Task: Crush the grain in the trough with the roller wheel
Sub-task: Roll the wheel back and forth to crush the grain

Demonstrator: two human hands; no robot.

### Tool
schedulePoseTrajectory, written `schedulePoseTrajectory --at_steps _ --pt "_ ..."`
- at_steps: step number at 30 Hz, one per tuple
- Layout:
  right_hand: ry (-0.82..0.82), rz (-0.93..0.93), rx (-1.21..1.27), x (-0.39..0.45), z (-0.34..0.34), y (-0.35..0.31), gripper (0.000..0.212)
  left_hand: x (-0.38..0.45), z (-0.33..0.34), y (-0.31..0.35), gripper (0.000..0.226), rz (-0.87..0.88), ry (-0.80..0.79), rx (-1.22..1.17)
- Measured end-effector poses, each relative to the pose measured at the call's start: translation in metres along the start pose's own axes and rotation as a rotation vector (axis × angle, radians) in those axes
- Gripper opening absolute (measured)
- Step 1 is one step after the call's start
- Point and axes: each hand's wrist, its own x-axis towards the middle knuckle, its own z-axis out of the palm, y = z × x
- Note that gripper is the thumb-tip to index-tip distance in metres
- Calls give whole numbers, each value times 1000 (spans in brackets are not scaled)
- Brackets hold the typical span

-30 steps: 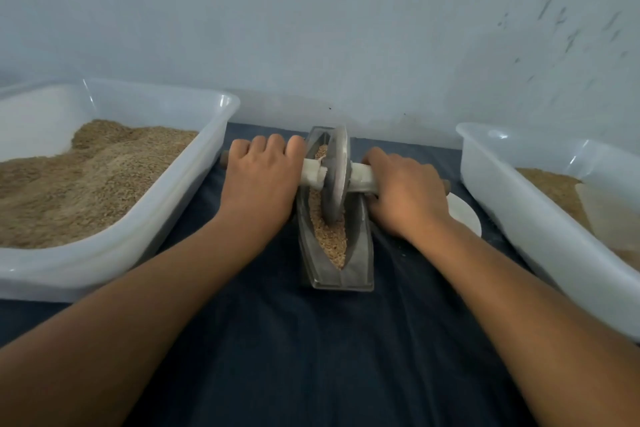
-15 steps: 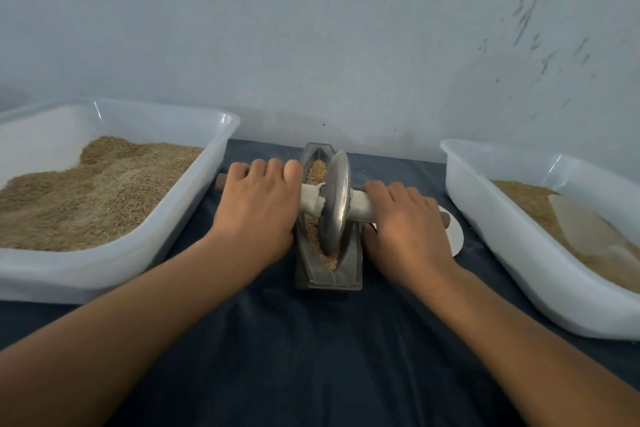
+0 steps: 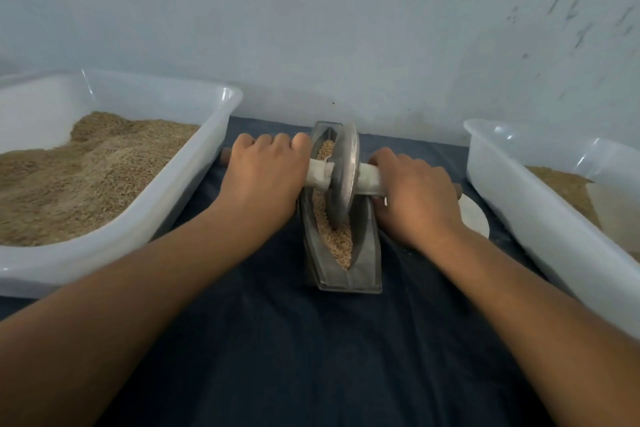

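Hands grip a roller wheel over a narrow trough of grain, seen from above by a head camera. The left hand (image 3: 265,180) curls over the left end of the axle (image 3: 320,177), knuckles up, fingers wrapped round it. The right hand (image 3: 417,198) wraps the right end the same way. Between them the wheel (image 3: 343,173), a grey metal disc, stands upright with its rim down in the grain (image 3: 334,236). The trough (image 3: 346,270), boat-shaped and grey, lies on a dark cloth (image 3: 311,357), running away from the person toward the wall. The wheel sits toward the far half; loose grain shows in front of it.

The wheel looks heavy and rigid, so its weight should do much of the crushing. The axle is the only sensible hold, one hand each side, close to the disc for balance. The grain is loose and may spill over the low sides.

A bin (image 3: 221,104) heaped with grain stands to the left, another bin (image 3: 485,135) to the right, and a small white disc (image 3: 474,218) lies just past the right hand.
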Motion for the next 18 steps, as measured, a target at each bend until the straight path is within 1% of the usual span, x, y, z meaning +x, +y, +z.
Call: schedulePoseTrajectory --at_steps 3,8,11,14,18 --pt "-25 2 -22 13 4 2 26 6 7 -3 44 -11 14 -24" --pt "-110 66 -10 33 12 10 25 24 15 -4 36 -26 25 -20" --pt "-180 118 -8 47 16 14 26 36 19 -3 26 -36 25 -20" --pt "-259 125 17 60 17 18 21 47 22 -4 22 -38 8 -30" --pt "-343 111 56 71 14 22 14 56 22 -4 19 -27 23 -26"
